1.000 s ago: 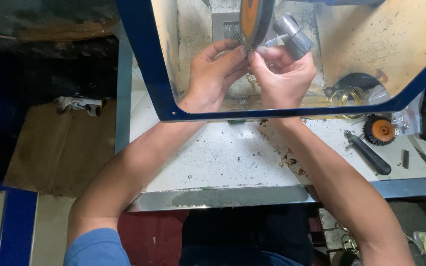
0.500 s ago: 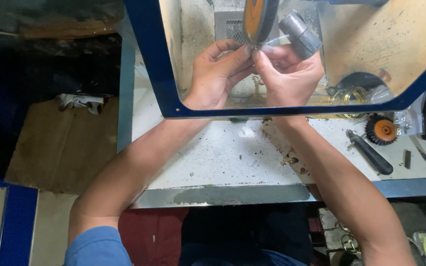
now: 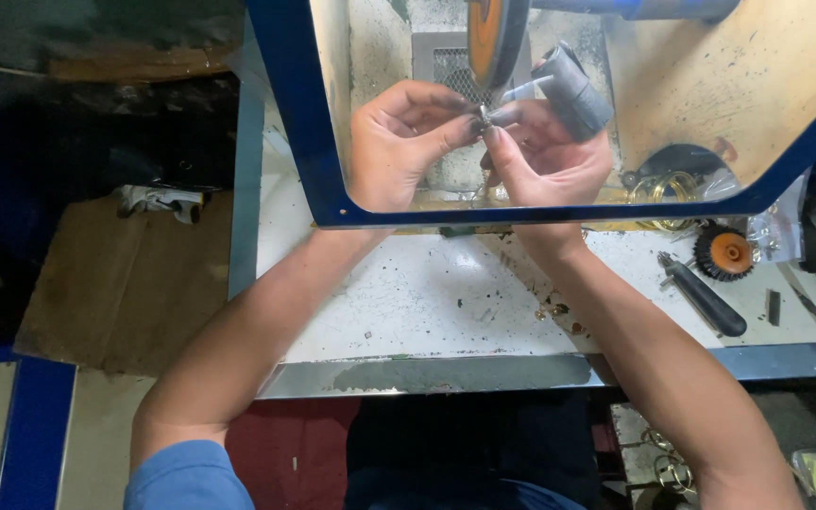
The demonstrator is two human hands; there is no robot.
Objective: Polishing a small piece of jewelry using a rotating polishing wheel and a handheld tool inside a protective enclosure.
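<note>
Both hands sit slightly lower behind the blue-framed shield (image 3: 306,142) than a second ago, still pinched together. Left hand (image 3: 399,142) and right hand (image 3: 545,156) meet fingertip to fingertip on a small metal piece (image 3: 484,117), held just below the orange-faced buffing wheel (image 3: 495,36); the right hand also grips a grey cylindrical tool (image 3: 573,90). Polishing appears under way; the next move calls for steady, light contact against the wheel's edge.

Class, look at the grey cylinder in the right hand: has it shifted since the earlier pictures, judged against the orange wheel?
Yes. The grey cylinder has shifted slightly right, away from the orange wheel.
</note>
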